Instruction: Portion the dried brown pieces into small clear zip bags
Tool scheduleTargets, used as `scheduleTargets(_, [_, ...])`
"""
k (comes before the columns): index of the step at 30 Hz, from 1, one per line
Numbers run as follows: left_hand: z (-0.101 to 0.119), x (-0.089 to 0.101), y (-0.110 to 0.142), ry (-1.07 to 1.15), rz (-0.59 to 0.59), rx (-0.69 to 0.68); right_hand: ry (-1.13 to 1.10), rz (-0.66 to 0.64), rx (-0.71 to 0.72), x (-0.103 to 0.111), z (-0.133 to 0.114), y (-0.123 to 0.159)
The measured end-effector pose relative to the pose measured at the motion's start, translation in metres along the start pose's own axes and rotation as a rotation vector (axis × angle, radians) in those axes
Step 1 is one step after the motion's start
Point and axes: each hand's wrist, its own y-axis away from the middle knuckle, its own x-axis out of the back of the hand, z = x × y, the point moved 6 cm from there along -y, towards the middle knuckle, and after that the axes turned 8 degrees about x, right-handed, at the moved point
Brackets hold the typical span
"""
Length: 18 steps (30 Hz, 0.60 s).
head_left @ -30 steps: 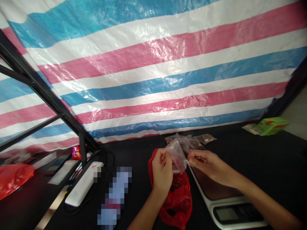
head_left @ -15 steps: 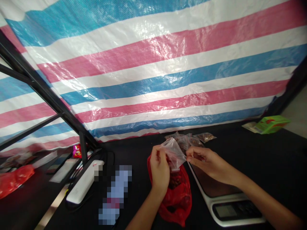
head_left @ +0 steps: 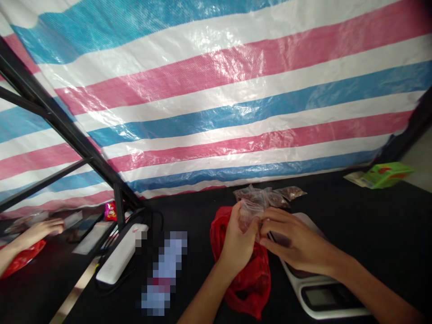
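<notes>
Between my two hands is a small clear plastic bag (head_left: 251, 209), held just above a red plastic bag (head_left: 245, 288). My left hand (head_left: 238, 243) is closed on the clear bag's left side, thumb in front. Fingers of my right hand (head_left: 286, 238) pinch its right side, close to my left hand. The red bag lies on the black table under my left hand, and its contents are mostly hidden. A kitchen scale (head_left: 312, 281) with a white rim and a display sits beneath my right hand and forearm. Behind the hands lie several filled clear bags (head_left: 280, 195).
A white power strip (head_left: 121, 254) with black cables and a blurred-out bluish item (head_left: 165, 274) lie left. A green packet (head_left: 386, 175) is at the back right. Another person's hand (head_left: 43, 229) reaches over a second red bag (head_left: 25, 261). A striped tarp (head_left: 236, 99) hangs behind a black metal frame (head_left: 67, 135).
My hands have come closer together, and the clear bag, spread out before, is now bunched between them. Another person's hand has appeared at the far left.
</notes>
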Motion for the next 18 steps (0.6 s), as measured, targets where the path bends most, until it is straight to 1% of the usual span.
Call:
scheduleTargets(2, [0.002,0.0,0.004,-0.117,-0.012,-0.03,0.018,0.117,-0.006,0.007,0.002,0.002])
scheduleTargets(4, [0.008,0.001,0.008,-0.293,0.004,-0.087,0.029,0.261,-0.014,0.016,0.007,0.005])
scheduleTargets(6, [0.014,0.001,0.013,-0.451,0.009,-0.145,0.049,0.343,-0.027,0.022,0.013,0.007])
scheduleTargets(7, [0.016,-0.001,0.015,-0.509,0.0,-0.169,0.07,0.346,-0.033,0.023,0.015,0.007])
scheduleTargets(9, [0.02,-0.003,0.018,-0.588,-0.012,-0.209,0.121,0.302,-0.048,0.022,0.017,0.006])
scheduleTargets(11, [0.023,-0.005,0.02,-0.657,0.007,-0.251,0.133,0.274,-0.07,0.021,0.018,0.004])
scheduleTargets(16, [0.028,-0.008,0.023,-0.913,0.093,-0.364,-0.056,0.3,-0.082,0.016,0.012,0.002])
scheduleTargets(18, [0.033,-0.008,0.023,-0.97,0.109,-0.396,-0.132,0.303,-0.074,0.014,0.01,0.001])
